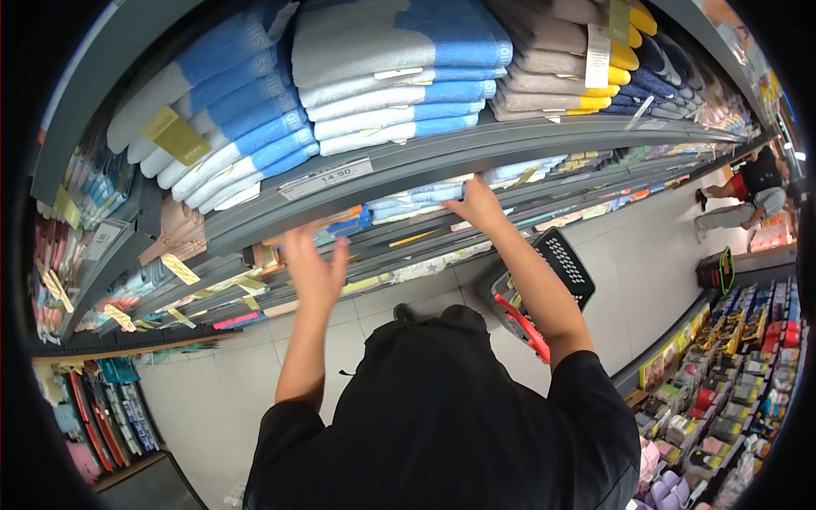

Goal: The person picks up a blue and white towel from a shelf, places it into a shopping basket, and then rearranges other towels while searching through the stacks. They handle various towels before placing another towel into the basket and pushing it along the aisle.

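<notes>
The right hand point(476, 204) reaches into the lower shelf, its fingers hidden against the soft folded blue-and-white towels point(415, 197), so I cannot tell its grip. The left hand point(314, 270) is released, fingers spread, just below the grey metal shelf edge point(255, 223). Both bare forearms stretch upward.

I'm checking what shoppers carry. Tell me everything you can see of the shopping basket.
The shopping basket is black and plastic-looking, with perforated walls and a red handle or rim. It sits tilted behind the right forearm, above the tiled floor, partly hidden by that arm. Whether it hangs from the arm, and what it holds, cannot be told.
</notes>
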Motion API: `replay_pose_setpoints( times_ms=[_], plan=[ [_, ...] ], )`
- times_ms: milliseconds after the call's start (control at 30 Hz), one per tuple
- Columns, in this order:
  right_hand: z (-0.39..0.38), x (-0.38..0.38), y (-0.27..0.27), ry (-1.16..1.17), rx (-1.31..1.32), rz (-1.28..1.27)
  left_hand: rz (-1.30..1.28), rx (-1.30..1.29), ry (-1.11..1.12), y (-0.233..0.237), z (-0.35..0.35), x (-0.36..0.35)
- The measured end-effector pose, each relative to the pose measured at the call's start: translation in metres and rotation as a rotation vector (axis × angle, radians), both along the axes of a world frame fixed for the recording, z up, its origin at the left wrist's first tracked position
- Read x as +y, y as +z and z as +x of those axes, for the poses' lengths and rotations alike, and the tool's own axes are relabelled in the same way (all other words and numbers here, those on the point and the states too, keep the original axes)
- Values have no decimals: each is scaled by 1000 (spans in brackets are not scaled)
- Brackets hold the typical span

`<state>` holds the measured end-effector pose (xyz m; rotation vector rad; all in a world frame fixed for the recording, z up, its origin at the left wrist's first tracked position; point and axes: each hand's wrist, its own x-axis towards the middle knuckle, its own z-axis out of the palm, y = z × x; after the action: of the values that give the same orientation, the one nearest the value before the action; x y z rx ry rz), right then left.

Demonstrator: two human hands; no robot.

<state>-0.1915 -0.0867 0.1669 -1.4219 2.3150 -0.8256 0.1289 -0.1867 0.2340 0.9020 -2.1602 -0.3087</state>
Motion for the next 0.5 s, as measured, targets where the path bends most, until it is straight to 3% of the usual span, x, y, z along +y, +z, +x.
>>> replay_pose_setpoints(
  times_ms=[33, 100, 200, 367, 500],
  plan=[
    [0, -2, -6, -4, 91, -35, 36, 56, -150, 2, -7, 13],
    [1, 0, -9, -38, 139, -18, 166, -105, -354, -2, -21, 31],
    [1, 3, -11, -38, 228, -33, 261, -164, -463, -30, -48, 34],
    [-9, 6, -9, -29, 213, -60, 200, -231, -326, -58, -89, 33],
    [-18, 4, -11, -28, 117, 103, 149, -351, -213, -60, -104, 45]
  ],
)
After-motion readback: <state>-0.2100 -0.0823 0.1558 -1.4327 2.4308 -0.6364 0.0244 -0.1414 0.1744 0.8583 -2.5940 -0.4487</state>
